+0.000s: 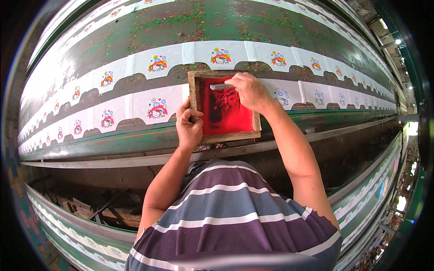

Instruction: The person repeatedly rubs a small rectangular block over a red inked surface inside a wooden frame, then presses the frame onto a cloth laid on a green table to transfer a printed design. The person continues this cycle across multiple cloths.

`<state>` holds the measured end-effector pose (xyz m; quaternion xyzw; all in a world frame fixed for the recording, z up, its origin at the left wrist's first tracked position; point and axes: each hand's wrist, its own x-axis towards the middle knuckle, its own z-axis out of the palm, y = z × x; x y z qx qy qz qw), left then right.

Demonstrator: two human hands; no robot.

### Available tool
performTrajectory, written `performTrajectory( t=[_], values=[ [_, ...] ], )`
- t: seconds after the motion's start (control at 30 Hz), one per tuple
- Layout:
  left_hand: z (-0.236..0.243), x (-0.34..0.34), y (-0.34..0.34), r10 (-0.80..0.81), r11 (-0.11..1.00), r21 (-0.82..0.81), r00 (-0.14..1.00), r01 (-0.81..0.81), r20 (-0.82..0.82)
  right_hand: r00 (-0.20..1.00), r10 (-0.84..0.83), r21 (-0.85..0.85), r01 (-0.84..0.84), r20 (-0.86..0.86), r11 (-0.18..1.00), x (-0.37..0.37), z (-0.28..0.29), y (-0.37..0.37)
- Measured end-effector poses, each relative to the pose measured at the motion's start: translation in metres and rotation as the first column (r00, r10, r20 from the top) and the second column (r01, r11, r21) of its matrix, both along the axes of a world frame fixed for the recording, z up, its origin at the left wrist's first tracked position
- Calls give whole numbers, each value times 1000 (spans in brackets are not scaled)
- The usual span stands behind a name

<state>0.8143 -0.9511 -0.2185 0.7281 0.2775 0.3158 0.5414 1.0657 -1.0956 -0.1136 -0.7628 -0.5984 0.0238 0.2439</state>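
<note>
Fairly bright, pale light falls on the table (167,32), with white glare strongest at its far left corner. Small lamps (398,41) and blown-out patches (401,203) shine beyond its right end. Below its near edge, the gap (113,175) sinks into shadow. Focus is crisp mid-table; toward the ends, straight edges bend. 1 pale, blurred streak (244,260) crosses the bottom.

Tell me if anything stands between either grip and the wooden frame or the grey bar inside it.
Nothing visible does: the left grip holds the left side of the wooden frame, and the right grip, over the frame's right side, holds the right end of the grey bar.
</note>
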Motion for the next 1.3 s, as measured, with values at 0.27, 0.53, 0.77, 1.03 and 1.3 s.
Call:
performTrajectory(
  t=[0.27, 0.53, 0.77, 1.03, 1.3],
  values=[
    [4, 0, -2, -9, 1000, 16, 1000, 9, 16, 995, -74, 10, 73, 70, 997, -45, -17, -20],
    [4, 0, -3, -12, 1000, 4, 999, 12, 33, 998, -62, -30, 62, -4, 998, -118, -6, -68],
    [4, -1, 1, -26, 999, -22, 999, 26, 25, 995, -43, -52, 38, -95, 998, -136, 0, -87],
    [20, 3, -4, -14, 999, 41, 999, 12, 50, 897, -313, 265, 399, -312, 878, -121, -21, -140],
    [23, 81, -90, -42, 994, 107, 996, 34, 73, 736, -276, 311, 551, -618, 774, -60, -47, -238]
  ],
)
